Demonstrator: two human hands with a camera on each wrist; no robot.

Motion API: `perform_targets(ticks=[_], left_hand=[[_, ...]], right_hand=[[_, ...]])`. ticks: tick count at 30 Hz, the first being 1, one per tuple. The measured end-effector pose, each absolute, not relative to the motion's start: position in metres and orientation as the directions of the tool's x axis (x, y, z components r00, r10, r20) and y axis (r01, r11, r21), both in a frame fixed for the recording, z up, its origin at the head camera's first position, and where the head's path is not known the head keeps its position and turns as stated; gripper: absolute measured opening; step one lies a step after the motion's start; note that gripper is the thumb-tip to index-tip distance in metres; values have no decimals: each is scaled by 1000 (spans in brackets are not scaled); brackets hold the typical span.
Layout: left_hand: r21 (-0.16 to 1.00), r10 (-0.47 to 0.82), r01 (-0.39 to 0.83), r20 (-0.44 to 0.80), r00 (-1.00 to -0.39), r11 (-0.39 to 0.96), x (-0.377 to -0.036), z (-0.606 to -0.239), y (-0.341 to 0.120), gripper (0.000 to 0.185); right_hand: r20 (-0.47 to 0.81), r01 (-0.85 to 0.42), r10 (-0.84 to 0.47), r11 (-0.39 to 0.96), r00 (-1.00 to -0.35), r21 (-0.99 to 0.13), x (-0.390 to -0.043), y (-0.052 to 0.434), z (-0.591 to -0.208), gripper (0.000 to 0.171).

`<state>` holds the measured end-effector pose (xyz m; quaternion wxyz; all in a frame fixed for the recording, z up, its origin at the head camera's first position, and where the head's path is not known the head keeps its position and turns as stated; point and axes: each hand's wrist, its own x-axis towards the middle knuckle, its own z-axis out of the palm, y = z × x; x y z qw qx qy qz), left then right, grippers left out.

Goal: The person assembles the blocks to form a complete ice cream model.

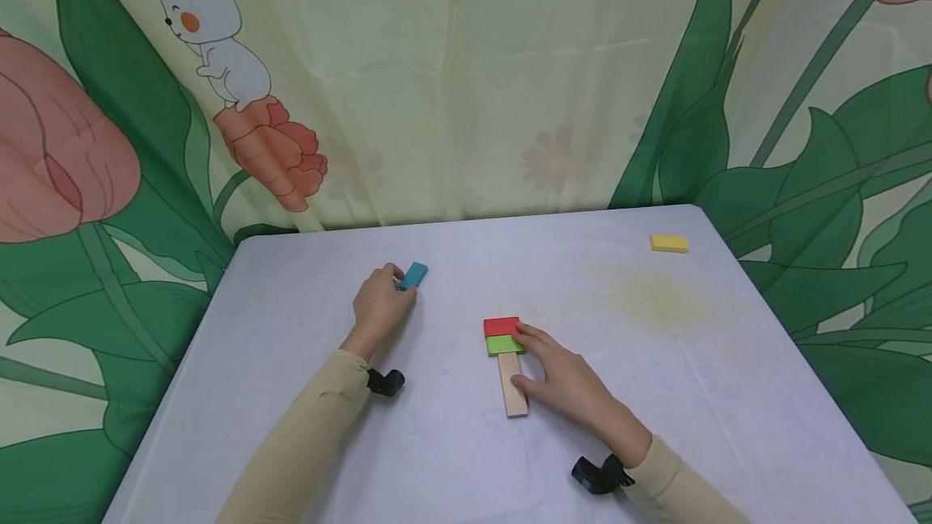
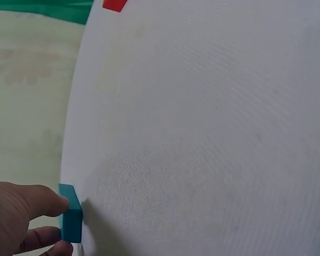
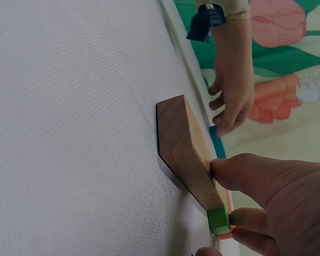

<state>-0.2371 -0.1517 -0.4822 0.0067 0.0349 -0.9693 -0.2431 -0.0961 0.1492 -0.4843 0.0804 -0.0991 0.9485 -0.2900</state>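
Note:
My left hand (image 1: 381,306) pinches a small blue block (image 1: 414,275) between thumb and fingers at the back left of the table. In the left wrist view the blue block (image 2: 71,214) stands over its shadow, thumb on one face. A red block (image 1: 501,327) and a green block (image 1: 501,344) lie side by side, crosswise at the far end of a longer plain wooden block (image 1: 513,386). My right hand (image 1: 575,382) rests beside them, fingertips at the right ends of the coloured blocks. Its thumb (image 3: 232,170) touches the wooden block (image 3: 184,144).
A yellow block (image 1: 669,243) lies near the table's back right corner. The table (image 1: 641,378) wears a white cloth with a faint yellowish stain. Behind it hangs a curtain (image 1: 466,87) printed with flowers and a rabbit.

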Motion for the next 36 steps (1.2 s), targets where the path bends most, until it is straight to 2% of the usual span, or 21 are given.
perform_targets(ticks=[19, 36], left_hand=[[516, 35, 43, 26, -999, 855, -239, -483, -115, 30], [501, 142, 132, 19, -990, 855, -240, -483, -81, 25]], right_hand=[[-119, -121, -223, 821, -967, -558, -96, 147, -482, 69], [-95, -143, -234, 818, -967, -557, -96, 147, -483, 68]])
